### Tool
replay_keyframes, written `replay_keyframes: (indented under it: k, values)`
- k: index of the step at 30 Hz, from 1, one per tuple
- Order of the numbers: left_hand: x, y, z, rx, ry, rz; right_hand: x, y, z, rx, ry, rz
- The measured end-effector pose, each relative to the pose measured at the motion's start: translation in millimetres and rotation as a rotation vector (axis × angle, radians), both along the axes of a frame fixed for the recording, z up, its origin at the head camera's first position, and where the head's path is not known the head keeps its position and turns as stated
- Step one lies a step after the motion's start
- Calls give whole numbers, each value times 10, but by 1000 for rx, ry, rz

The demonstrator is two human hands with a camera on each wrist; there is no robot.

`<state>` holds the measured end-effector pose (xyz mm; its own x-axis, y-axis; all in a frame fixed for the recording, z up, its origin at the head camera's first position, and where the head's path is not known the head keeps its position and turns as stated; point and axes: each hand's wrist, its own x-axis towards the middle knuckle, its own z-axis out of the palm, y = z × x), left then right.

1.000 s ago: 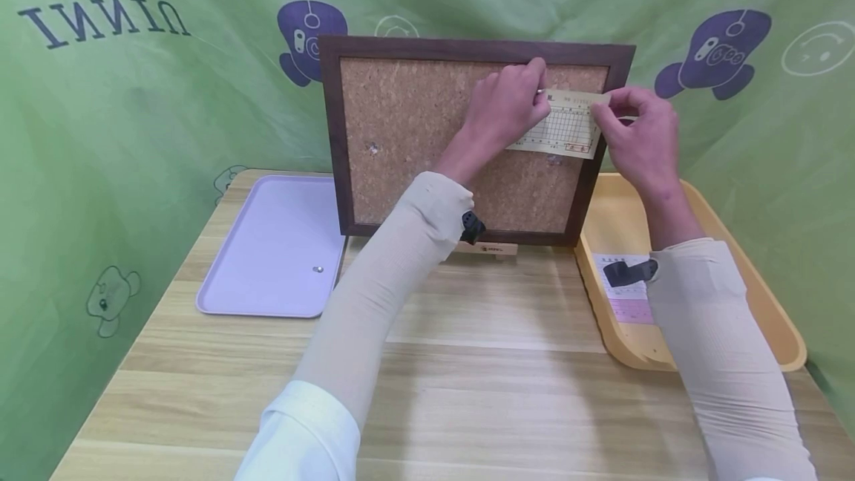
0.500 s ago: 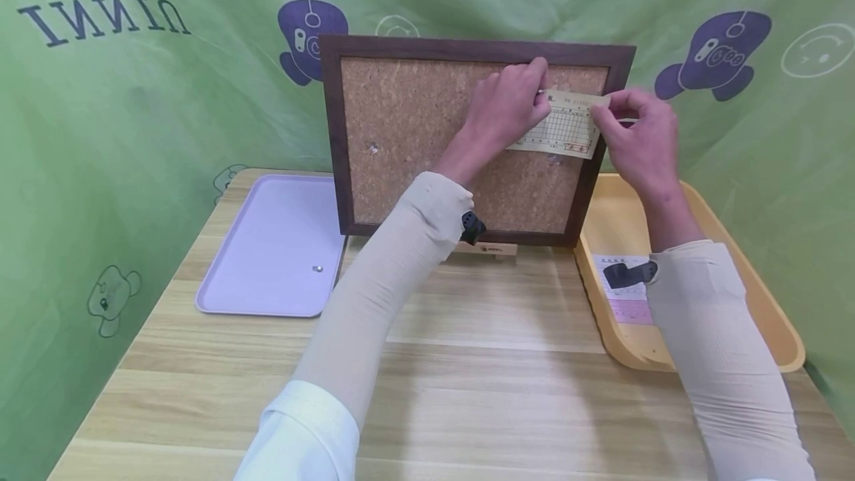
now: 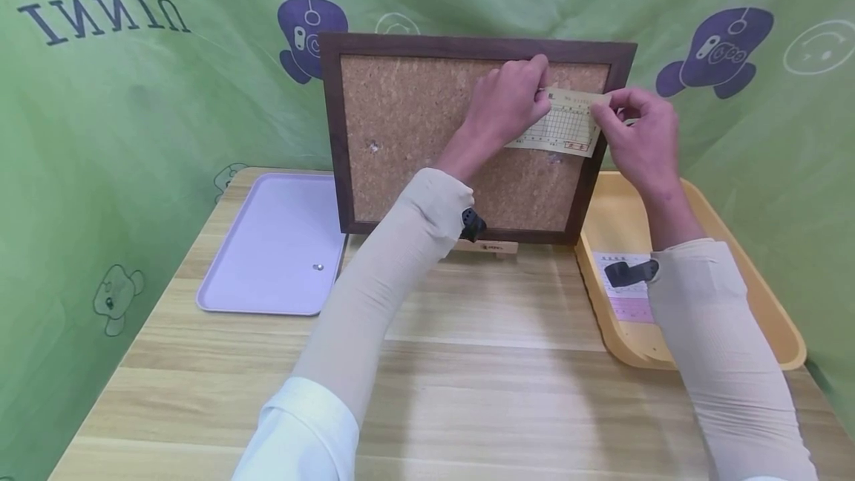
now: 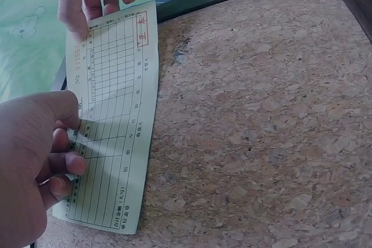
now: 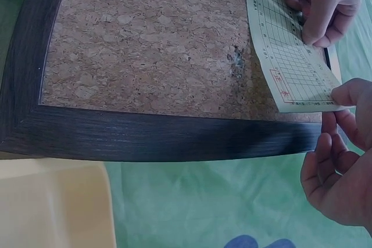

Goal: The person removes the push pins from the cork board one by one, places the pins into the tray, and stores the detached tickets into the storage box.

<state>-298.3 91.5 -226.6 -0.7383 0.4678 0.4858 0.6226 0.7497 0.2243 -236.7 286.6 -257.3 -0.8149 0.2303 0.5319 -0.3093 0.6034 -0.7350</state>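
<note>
A pale yellow paper receipt slip with a printed grid and red stamp lies against the upper right of a cork board framed in dark wood. At the slip's top edge, my left hand has its thumb and finger pinched together, apparently on a small push pin that they mostly hide. My right hand pinches the slip's upper right corner between thumb and forefinger. In the right wrist view, the slip overlaps the board's inner frame edge. The left wrist view shows the slip slightly bent.
A lilac tray on the left bears one small shiny pin. On the right stands a yellow bin holding white and pink slips. The board rests on a small wooden stand on the wooden table.
</note>
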Motion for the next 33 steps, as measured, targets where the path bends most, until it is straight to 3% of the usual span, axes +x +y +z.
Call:
replay_keyframes:
  k: [15,33]
  values:
    - [-1,10,24,-21,-13,13,13,-15,28,-11,-13,-1]
    - [-6,-17,-45,8,35,-42,32,-16,-3,-5,-21,-1]
